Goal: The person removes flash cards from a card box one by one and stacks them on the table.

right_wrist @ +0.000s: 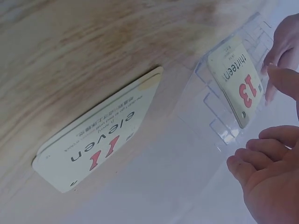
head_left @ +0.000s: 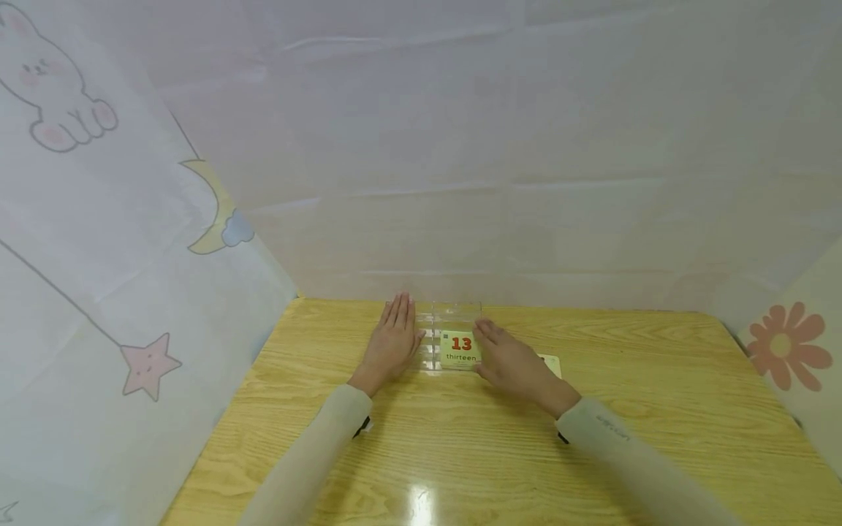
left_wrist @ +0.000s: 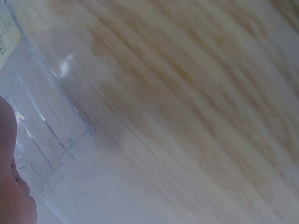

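Note:
A clear plastic holder with ridged rows (head_left: 457, 313) lies near the back of the table. On its right half rests a flashcard reading "13 thirteen" (head_left: 460, 351). My left hand (head_left: 393, 340) lies over the holder's left side with straight fingers pointing to the back wall. At the right edge of the card is my right hand (head_left: 513, 361); in the right wrist view its fingers are loosely bent beside the holder and the thumb is near the card. Only a corner of the holder (left_wrist: 70, 112) and part of the left hand (left_wrist: 11, 186) show in the left wrist view.
A small stack of cards topped by "11 eleven" (right_wrist: 100, 140) lies to the right of the holder, partly hidden behind my right hand in the head view. Wood-grain table (head_left: 408, 446) extends in front. Pale printed sheets (head_left: 427, 146) enclose the back and sides.

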The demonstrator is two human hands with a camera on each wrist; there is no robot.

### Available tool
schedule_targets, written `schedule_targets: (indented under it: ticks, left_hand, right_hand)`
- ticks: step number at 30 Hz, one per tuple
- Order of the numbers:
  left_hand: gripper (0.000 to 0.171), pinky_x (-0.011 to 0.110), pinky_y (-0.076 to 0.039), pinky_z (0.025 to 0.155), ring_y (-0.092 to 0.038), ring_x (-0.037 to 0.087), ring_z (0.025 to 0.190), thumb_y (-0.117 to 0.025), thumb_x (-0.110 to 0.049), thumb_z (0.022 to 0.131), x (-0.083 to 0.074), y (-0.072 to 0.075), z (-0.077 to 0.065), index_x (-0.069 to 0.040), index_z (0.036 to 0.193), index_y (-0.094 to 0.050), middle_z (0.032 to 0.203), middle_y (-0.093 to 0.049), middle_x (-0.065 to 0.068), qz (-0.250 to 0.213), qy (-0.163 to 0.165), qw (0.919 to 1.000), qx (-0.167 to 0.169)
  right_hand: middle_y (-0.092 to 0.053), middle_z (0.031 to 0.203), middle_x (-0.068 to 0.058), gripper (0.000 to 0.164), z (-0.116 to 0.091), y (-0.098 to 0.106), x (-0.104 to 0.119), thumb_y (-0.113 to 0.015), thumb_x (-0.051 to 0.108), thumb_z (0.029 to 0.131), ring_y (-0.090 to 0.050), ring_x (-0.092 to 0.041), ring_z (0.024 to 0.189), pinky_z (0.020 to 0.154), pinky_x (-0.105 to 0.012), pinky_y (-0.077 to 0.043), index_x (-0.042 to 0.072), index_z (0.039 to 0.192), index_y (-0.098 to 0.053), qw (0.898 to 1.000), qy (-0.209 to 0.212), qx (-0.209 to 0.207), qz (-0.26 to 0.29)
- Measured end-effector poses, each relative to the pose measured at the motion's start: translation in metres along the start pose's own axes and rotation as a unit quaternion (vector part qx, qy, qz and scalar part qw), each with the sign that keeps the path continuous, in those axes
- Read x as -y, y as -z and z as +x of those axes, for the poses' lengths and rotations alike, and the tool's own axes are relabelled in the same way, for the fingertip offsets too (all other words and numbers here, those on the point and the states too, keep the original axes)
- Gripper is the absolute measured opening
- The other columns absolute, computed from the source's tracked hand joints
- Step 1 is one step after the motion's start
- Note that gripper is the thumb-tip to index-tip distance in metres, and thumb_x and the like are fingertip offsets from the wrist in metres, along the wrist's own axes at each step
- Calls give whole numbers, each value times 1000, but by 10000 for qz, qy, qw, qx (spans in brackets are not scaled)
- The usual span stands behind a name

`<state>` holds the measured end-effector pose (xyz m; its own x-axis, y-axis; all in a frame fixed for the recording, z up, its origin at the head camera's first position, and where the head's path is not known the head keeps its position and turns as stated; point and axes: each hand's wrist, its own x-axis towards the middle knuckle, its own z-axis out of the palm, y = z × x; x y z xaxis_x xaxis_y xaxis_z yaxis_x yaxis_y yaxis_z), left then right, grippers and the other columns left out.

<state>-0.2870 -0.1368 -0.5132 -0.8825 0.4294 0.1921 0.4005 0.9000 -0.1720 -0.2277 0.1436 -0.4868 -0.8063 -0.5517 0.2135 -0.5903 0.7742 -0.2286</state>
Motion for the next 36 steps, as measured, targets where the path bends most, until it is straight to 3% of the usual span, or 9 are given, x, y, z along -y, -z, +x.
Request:
schedule_targets:
  ticks: [9, 24, 31, 36]
  left_hand:
    - [71, 50, -21, 136, -20, 39, 164, -37, -41, 114, 0, 0, 1, 8, 164, -22, 175, -10, 26, 51, -31, 10000, -77]
    - [71, 49, -15, 137, -9, 37, 166, -37, -41, 114, 0, -4, 1, 7, 164, -20, 175, -4, 25, -73, 8, 9999, -75]
    - [72, 49, -17, 137, -20, 39, 164, -38, -41, 114, 0, -6, 0, 8, 164, -23, 175, -9, 25, 60, -22, 9998, -204]
    - [71, 49, -19, 136, -20, 39, 164, -39, -41, 114, 0, -6, 0, 8, 163, -24, 175, -9, 26, -41, -18, 9997, -228]
  right_hand:
    - [-35, 168, -24, 75, 2, -9, 2, -68, 36, 103, -37, -40, 157, 125, -54, -40, -5, 159, -39, 9974, 317, 175, -616]
    - [-46, 163, -24, 72, 4, -17, 4, -71, 37, 101, -43, -38, 154, 120, -48, -47, -5, 155, -47, 9933, 633, -129, -958]
    - [-45, 163, -24, 71, 4, -19, 3, -70, 36, 102, -43, -37, 154, 121, -48, -46, -5, 155, -47, 9933, 606, -111, -982]
    - [-46, 162, -24, 69, 4, -19, 4, -71, 34, 101, -45, -38, 153, 121, -48, -46, -5, 154, -48, 9927, 599, -171, -1029]
